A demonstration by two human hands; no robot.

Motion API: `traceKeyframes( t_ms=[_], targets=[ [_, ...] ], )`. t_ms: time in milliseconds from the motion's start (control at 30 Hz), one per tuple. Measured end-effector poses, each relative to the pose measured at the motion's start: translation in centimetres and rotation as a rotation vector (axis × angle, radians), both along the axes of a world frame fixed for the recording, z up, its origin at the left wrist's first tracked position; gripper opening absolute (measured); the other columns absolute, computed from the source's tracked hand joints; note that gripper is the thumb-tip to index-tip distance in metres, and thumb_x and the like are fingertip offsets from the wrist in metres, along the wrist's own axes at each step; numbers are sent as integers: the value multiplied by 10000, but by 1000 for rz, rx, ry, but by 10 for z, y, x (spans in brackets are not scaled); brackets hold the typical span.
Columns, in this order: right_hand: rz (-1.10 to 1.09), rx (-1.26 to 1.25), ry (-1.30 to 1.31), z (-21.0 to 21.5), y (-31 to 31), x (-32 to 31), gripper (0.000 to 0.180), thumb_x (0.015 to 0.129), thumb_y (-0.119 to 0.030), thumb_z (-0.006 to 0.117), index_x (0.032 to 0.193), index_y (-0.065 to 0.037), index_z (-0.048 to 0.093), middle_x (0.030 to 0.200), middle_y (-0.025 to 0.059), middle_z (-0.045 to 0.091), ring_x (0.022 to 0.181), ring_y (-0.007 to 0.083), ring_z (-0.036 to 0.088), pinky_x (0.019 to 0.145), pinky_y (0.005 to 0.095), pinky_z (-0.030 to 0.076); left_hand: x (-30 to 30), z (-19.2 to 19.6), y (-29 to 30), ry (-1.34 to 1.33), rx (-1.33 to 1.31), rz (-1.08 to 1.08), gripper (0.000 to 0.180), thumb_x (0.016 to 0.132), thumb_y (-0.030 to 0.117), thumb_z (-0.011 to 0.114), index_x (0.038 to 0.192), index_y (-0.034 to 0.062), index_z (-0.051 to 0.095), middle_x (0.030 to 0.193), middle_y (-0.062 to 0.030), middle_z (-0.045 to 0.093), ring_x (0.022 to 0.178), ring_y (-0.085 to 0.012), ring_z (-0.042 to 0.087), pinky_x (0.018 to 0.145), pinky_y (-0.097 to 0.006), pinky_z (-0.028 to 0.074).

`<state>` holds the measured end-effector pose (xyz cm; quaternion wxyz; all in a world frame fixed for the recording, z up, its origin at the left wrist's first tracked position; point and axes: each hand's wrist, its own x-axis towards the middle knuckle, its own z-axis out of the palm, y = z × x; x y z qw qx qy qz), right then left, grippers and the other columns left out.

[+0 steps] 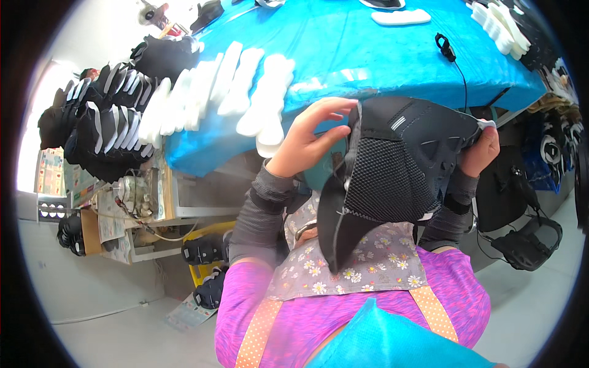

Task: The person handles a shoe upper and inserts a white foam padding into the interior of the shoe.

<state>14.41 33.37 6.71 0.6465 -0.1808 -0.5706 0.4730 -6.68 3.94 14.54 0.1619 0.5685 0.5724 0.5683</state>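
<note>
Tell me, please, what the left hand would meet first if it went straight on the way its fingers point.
The left hand would likely meet the black, curved, mesh-textured piece first; its edge lies close by the fingers, though depth is unclear.

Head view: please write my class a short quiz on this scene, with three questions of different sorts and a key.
1. Choose one. The table cover is: a) red, b) blue, c) yellow.
2. True or false: the right hand holds the black mesh piece at its right-hand edge, as seen in the picture.
3. Fill in the blank: the person's apron has a ____ print.

Key: 1. b; 2. true; 3. floral.
</note>
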Motion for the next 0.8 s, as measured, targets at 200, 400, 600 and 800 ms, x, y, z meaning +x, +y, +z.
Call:
traceKeyframes(
  t_ms=[200,400,600,800],
  targets=[
    [39,-32,-75,-11,6,1,395,1000,-326,539,962,44,669,853,24,651,773,89,556,702,242,444,1,-14,7,10,66,193,218,844,3,685,1054,6,623,915,-37,594,819,-115,579,730,-247,502],
    [-125,-116,-129,3,22,6,413,1012,-290,515,1059,91,666,938,67,689,826,105,604,740,256,483,-7,-7,-4,-56,257,601,74,881,-3,655,944,0,616,894,-30,579,793,-94,571,664,-219,483],
    [-72,-183,-13,10,17,-2,422,1014,-297,513,1052,97,660,911,59,681,803,91,596,717,241,480,-9,-24,-6,-228,225,13,437,941,348,590,1246,57,477,1245,-105,487,1070,-185,548,808,-280,479],
    [3,-250,97,13,7,2,433,1012,-314,513,1089,95,635,961,85,685,827,127,631,736,266,506,-12,-48,-17,-555,105,52,493,911,425,603,1252,81,513,1363,-150,456,1148,-273,536,939,-415,460]
  ],
)
